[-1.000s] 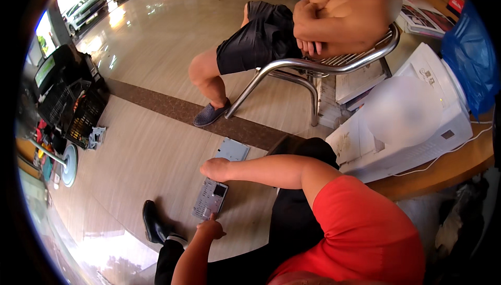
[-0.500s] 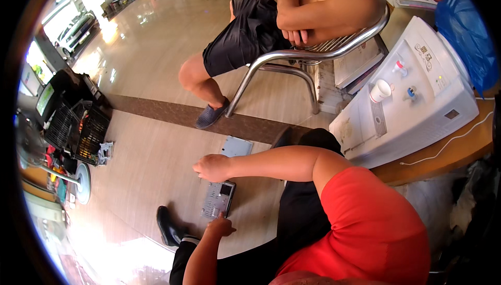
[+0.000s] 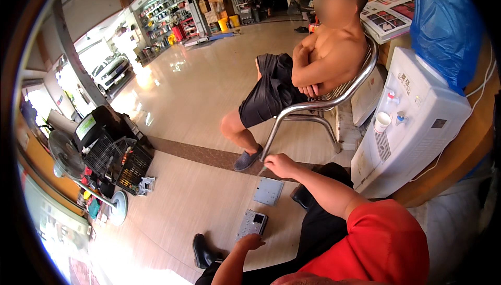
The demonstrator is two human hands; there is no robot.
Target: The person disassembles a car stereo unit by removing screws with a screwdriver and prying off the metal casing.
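A grey metal electronics box (image 3: 250, 223) with slotted holes and a dark square patch lies on the floor between my feet. My left hand (image 3: 250, 241) is closed at its near end, with the fingertips partly hidden. My right hand (image 3: 281, 165) is raised beyond the box, closed around a thin tool (image 3: 262, 170). Only a short, slim length of that tool shows below the fingers, so its exact kind is unclear. Between the box and the right hand, a flat silvery metal plate (image 3: 268, 191) rests on the floor, touched by neither hand.
A person (image 3: 326, 61) sits with folded arms on a metal chair (image 3: 334, 102) ahead. To the right stands a white water dispenser (image 3: 412, 113) holding a paper cup (image 3: 382, 122). Black crates (image 3: 134, 167), a small metal frame (image 3: 147, 186) and a standing fan (image 3: 119, 208) are at the left.
My right hand has moved from above the box to farther away, past the plate. The left hand stays at the box's near end. The view has tilted up.
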